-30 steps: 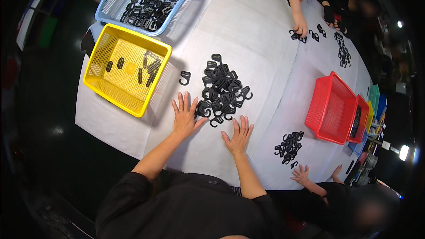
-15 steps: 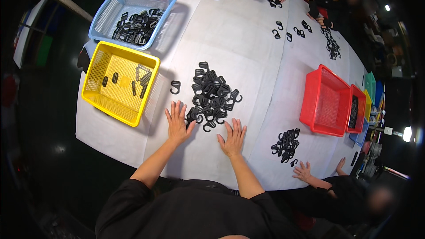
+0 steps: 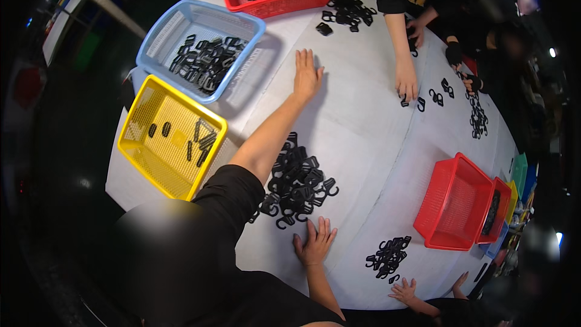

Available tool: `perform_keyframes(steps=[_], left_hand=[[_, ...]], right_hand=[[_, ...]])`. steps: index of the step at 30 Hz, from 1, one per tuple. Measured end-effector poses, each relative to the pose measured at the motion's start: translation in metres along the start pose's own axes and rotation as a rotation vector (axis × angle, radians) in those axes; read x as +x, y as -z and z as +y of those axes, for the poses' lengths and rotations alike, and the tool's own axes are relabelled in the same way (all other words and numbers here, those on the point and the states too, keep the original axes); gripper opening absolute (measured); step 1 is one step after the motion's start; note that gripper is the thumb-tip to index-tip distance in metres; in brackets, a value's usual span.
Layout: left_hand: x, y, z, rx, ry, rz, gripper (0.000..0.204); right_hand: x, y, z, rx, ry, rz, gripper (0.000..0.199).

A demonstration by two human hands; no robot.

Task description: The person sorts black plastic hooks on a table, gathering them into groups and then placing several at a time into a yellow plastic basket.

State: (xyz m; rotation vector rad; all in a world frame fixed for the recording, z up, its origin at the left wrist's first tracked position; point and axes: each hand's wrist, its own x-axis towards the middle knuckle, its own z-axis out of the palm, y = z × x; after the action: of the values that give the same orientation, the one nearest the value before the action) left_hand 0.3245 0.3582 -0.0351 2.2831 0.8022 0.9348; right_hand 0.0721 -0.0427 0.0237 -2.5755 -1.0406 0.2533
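Stretched far forward, my left hand (image 3: 307, 77) is over the white table, to the right of the blue basket. Its fingers are extended and it holds nothing. My right hand (image 3: 315, 242) rests with fingers spread at the near edge of a pile of black plastic hooks (image 3: 299, 175). The hooks lie heaped on one another, each with a slotted end and a curved end. My left forearm passes over the left side of the pile, and the single hook beside it is hidden.
Baskets ring the table: yellow (image 3: 172, 191) with a few black pieces, blue (image 3: 148, 54) with black buckles, red (image 3: 275, 7) at the back, another red (image 3: 454, 203) at right. A smaller hook pile (image 3: 388, 257) lies near right. A co-worker's hand (image 3: 406, 79) touches hooks; others work beyond.
My left hand has left the pile's left side and reached forward past it. The right hand stays by the pile. The whole view has shifted, and a co-worker's arm reaches farther over the table.
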Motion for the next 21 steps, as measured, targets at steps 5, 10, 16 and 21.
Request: perform_keyframes(steps=[5, 10, 16, 21], left_hand=[[0.083, -0.059, -0.005, 0.115, -0.176, 0.025, 0.075], [0.133, -0.079, -0.051, 0.282, -0.222, -0.009, 0.05], [0.114, -0.08, -0.03, 0.034, -0.274, 0.012, 0.032], [0.111, -0.076, -0.019, 0.169, -0.261, 0.153, 0.042]], right_hand=[[-0.001, 0.002, 0.013, 0.006, -0.067, -0.046, 0.06], [0.006, 0.007, 0.021, 0.033, -0.044, -0.055, 0.057], [-0.006, 0.016, 0.022, 0.064, -0.088, -0.088, 0.057], [-0.008, 0.009, 0.019, 0.089, -0.09, -0.127, 0.058]])
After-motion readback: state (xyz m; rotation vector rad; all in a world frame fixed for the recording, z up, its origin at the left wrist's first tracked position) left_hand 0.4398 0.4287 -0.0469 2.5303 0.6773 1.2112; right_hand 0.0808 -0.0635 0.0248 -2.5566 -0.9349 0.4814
